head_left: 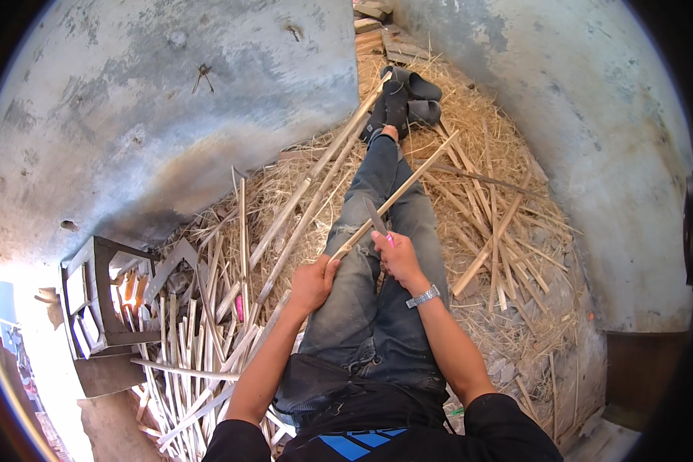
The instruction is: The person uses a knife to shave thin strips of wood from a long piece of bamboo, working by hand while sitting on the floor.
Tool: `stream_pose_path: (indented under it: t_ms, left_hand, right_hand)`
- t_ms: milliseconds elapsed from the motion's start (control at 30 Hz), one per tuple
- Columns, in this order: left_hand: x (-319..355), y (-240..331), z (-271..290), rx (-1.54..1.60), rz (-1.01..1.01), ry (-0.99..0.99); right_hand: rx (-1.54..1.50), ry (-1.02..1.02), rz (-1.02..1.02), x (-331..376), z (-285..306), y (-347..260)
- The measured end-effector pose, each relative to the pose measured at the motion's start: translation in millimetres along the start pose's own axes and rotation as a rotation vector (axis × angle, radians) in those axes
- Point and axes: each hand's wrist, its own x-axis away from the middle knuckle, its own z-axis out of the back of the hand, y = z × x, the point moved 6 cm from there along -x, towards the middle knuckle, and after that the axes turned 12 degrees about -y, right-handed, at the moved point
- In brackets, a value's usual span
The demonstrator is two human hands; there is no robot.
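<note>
Across my outstretched legs runs a long thin bamboo strip point(419, 171), slanting up to the right. Its lower end is gripped by my left hand point(313, 283), whose fingers are wrapped round it. My right hand point(399, 258) is closed on the pink handle of a knife point(375, 217). The knife's grey blade points up and to the left and meets the strip, or lies just over it, near its middle. On my right wrist sits a metal watch point(423, 296).
Long strips point(289, 223) lean along my left leg. Many pale strips point(185, 362) pile at lower left beside a metal frame point(92, 300). More sticks point(493, 239) lie on shavings to the right. Grey slippers point(423, 96) are by my feet. Walls point(577, 115) rise on both sides.
</note>
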Motion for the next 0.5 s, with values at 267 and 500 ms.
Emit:
stream_pose_path:
  t_ms: [267, 500]
  left_hand:
    - [4, 18, 2, -0.201, -0.032, 0.045]
    - [4, 13, 2, -0.13, -0.015, 0.037]
  right_hand:
    - [0.704, 0.057, 0.289, -3, -48, -38]
    - [0.811, -0.242, 0.339, -20, -45, -45]
